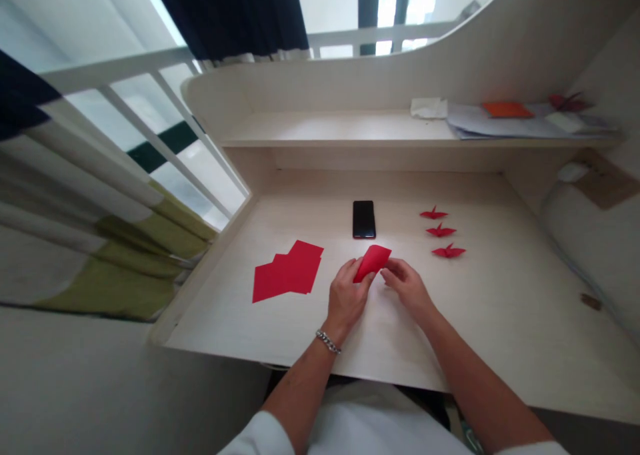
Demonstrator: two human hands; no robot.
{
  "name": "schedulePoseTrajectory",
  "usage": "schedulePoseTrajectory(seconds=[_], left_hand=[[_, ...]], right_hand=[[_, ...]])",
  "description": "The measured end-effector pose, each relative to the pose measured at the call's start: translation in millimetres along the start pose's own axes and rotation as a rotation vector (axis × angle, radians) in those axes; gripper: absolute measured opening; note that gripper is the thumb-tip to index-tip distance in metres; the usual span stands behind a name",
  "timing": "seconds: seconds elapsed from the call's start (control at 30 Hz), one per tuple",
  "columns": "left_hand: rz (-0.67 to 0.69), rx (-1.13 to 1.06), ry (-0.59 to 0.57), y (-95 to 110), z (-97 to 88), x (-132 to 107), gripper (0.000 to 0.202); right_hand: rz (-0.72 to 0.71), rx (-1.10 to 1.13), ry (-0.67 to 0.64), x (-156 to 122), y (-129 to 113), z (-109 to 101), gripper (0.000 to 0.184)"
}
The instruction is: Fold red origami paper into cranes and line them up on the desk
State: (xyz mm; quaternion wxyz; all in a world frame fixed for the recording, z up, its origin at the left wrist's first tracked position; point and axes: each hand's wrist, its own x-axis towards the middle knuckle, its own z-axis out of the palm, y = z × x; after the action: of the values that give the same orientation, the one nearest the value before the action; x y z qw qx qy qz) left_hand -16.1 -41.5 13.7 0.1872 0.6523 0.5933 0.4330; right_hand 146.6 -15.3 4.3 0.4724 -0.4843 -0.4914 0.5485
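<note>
A piece of red paper (pixel 373 261), bent over on itself, is held above the desk in my left hand (pixel 347 293), thumb in front and fingers behind. Close by its right edge is my right hand (pixel 406 287), its thumb and forefinger slightly apart at the paper's side; whether a fingertip touches the paper is hard to tell. Several flat red paper sheets (pixel 287 272) lie overlapping to the left. Over on the right, three folded red paper cranes stand in a column: a far one (pixel 434 213), a middle one (pixel 441 231) and a near one (pixel 449 251).
A black phone (pixel 364 219) lies just beyond my hands on the pale desk (pixel 240 328). The raised shelf (pixel 325 127) behind carries a tissue (pixel 429 108), papers (pixel 470 121) and an orange sheet (pixel 507 110). Curtains (pixel 100 241) and a railing border the left side.
</note>
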Motion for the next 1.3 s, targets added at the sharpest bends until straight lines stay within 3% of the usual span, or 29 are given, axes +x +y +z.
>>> schedulePoseTrajectory(seconds=[0.13,0.23,0.33,0.43,0.53,0.63,0.7,0.8,0.9,0.97,1.17,1.3], left_hand=[[-0.088,-0.192,-0.038,2,10.9,-9,0.057],[-0.221,-0.371,0.019,-9,7.8,-12,0.052],[-0.237,-0.348,-0.037,-22,2.1,-16,0.034],[-0.213,-0.242,-0.085,-32,-3.6,-20,0.025],[-0.135,-0.149,-0.156,-39,-9.4,-22,0.022],[-0.043,-0.049,-0.226,-43,-15.0,-20,0.024],[0.038,0.036,-0.255,-43,-17.1,-16,0.026],[0.202,0.118,-0.336,-40,-16.4,-11,0.032],[0.322,0.178,-0.445,-34,-14.8,-16,0.044],[0.365,0.224,-0.491,-31,-16.7,-25,0.05],[0.403,0.184,-0.56,-28,-29.8,-48,0.068],[0.312,0.147,-0.513,-33,-23.6,-36,0.059]], right_hand=[[0.046,0.104,0.073,8,4,10,0.041],[0.074,-0.108,0.078,16,13,-1,0.036],[0.103,-0.359,0.092,19,17,-12,0.023],[0.079,-0.692,0.116,17,16,-12,0.023],[0.009,-0.98,0.147,12,14,-8,0.04],[-0.047,-1.078,0.205,8,15,-10,0.055],[-0.097,-1.08,0.206,4,15,-16,0.053],[-0.265,-1.11,0.067,-4,14,-27,0.036],[-0.448,-1.196,-0.204,-17,14,-33,0.04],[-0.472,-1.238,-0.316,-28,15,-34,0.05],[-0.496,-1.21,-0.369,-59,22,-36,0.072],[-0.497,-1.143,-0.361,-54,22,-36,0.065]])
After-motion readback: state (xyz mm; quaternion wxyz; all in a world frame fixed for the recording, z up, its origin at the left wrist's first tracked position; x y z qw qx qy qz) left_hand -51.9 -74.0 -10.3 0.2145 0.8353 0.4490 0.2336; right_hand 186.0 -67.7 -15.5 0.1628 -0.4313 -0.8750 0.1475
